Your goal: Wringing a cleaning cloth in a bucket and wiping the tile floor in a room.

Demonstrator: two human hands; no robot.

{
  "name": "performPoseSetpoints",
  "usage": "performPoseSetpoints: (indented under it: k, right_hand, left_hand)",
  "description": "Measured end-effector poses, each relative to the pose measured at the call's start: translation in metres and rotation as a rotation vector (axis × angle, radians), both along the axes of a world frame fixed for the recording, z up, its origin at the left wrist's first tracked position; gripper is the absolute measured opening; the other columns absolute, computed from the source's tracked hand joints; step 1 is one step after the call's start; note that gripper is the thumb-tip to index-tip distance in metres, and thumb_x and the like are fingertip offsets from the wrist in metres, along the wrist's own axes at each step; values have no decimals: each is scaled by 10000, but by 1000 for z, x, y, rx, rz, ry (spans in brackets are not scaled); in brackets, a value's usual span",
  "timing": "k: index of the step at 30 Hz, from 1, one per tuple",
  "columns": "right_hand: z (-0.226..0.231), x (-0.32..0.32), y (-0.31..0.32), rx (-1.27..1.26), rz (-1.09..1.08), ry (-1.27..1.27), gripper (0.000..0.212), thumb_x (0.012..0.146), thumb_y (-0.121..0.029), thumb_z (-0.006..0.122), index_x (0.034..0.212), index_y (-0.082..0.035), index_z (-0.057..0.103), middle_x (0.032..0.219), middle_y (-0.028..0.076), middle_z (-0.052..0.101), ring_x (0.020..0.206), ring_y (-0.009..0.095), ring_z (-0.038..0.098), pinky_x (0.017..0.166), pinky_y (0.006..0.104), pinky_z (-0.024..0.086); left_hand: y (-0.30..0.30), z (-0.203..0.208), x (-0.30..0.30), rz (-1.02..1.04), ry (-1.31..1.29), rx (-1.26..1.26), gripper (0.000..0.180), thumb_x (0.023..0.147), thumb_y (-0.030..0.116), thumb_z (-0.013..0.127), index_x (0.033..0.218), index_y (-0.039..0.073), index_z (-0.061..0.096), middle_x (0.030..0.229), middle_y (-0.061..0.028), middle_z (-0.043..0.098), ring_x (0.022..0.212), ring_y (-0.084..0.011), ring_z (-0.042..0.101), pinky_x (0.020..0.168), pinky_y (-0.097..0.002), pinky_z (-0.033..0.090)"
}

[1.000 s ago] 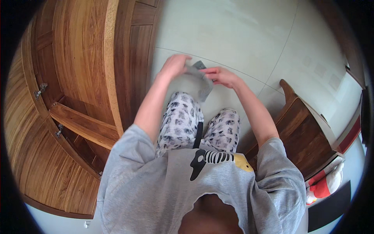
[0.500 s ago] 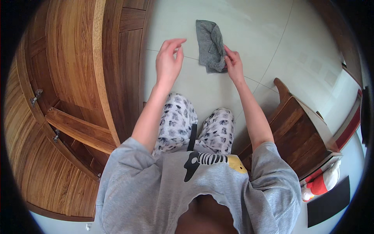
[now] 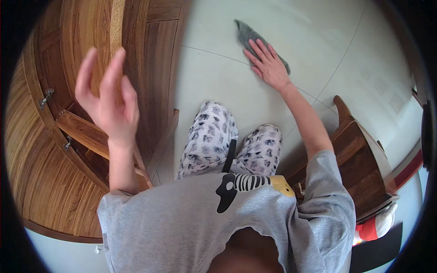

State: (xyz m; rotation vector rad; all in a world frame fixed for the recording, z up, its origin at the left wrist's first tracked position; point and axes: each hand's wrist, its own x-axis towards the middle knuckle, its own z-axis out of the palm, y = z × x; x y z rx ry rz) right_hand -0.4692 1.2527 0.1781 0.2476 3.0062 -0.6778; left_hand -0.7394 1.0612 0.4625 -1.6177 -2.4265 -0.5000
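Observation:
A grey cloth lies folded into a narrow strip on the pale tiled floor. Flat on top of it rests my right hand, fingers stretched out and covering its middle and nearer part. My left hand is raised in front of the wooden cabinet at the left, its fingers spread and slightly curled, with nothing in them. Whether it touches the wood cannot be made out, but it looks to be in the air.
The tall wooden cabinet fills the left side, with an open door and metal hinges. A dark wooden piece of furniture stands close by my right arm. My knees in patterned trousers are below my hands. A red-and-white object sits lower right.
My right hand has gone from gripping the cloth's edge to lying flat on it, and the cloth is now down in a narrow strip. My left hand has swung left toward the cabinet.

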Motion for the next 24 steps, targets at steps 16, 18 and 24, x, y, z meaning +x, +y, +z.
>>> performPoseSetpoints:
  k: [16, 18, 24]
  right_hand:
    - [-47, -36, -94, -352, 1108, 51, 403, 969, -230, 421, 1336, -217, 586, 1617, 26, 322, 1522, 209, 220, 1274, 459, 139]
    - [-56, -33, -103, -321, 1124, 114, 389, 964, -243, 431, 1308, -219, 611, 1602, 47, 352, 1519, 213, 233, 1275, 460, 130]
    - [-90, -102, -125, -529, 636, 369, 404, 958, -199, 428, 1312, -108, 600, 1522, 102, 470, 1473, 247, 339, 1264, 452, 166]
  left_hand:
    - [-4, -12, -26, 23, -422, -232, 687, 1048, 296, 446, 1588, -4, 145, 1647, -170, 204, 1507, -294, 245, 1212, -407, 210]
    - [-5, -9, -26, 73, -410, -253, 678, 1047, 274, 441, 1584, -14, 145, 1640, -177, 219, 1499, -296, 261, 1209, -408, 217]
    - [9, -18, -20, 50, -394, -287, 666, 1052, 265, 430, 1579, -25, 146, 1636, -192, 218, 1496, -303, 265, 1206, -408, 225]
